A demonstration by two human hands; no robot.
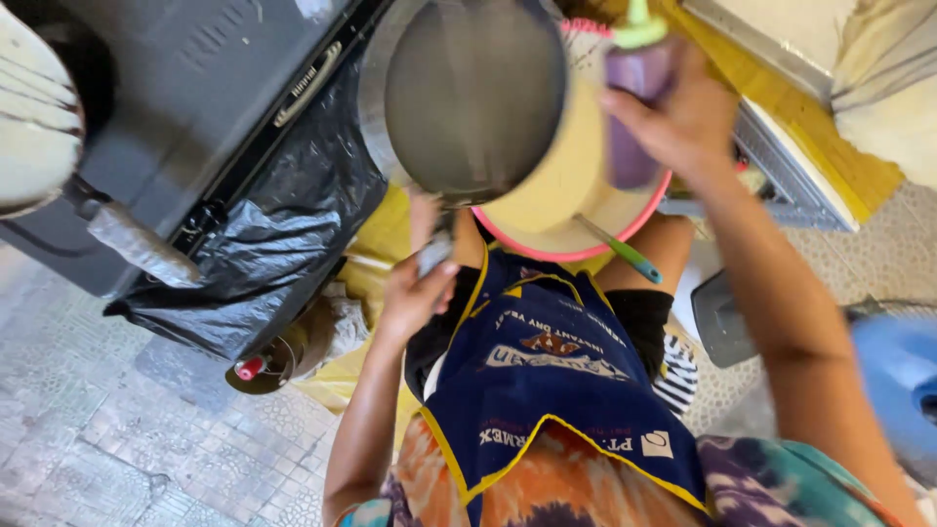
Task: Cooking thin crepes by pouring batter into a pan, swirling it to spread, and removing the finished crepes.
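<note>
My left hand (pixel 415 293) grips the handle of a round dark metal pan (pixel 473 93), held up over my lap. My right hand (pixel 683 117) holds a purple squeeze bottle (pixel 634 107) with a green cap, tilted beside the pan's right rim. Below both sits a pink-rimmed bowl (pixel 547 249) of pale yellow batter, resting between my knees, with a green-handled utensil (pixel 625 252) lying in it. A blue apron with yellow trim (pixel 556 381) covers my lap.
A dark stove or cabinet (pixel 195 117) draped with a black plastic bag (pixel 283 244) stands at the left. A small tin with a red knob (pixel 256 366) sits on the tiled floor. A blue container (pixel 898 381) is at the right, a metal rack (pixel 781 176) behind it.
</note>
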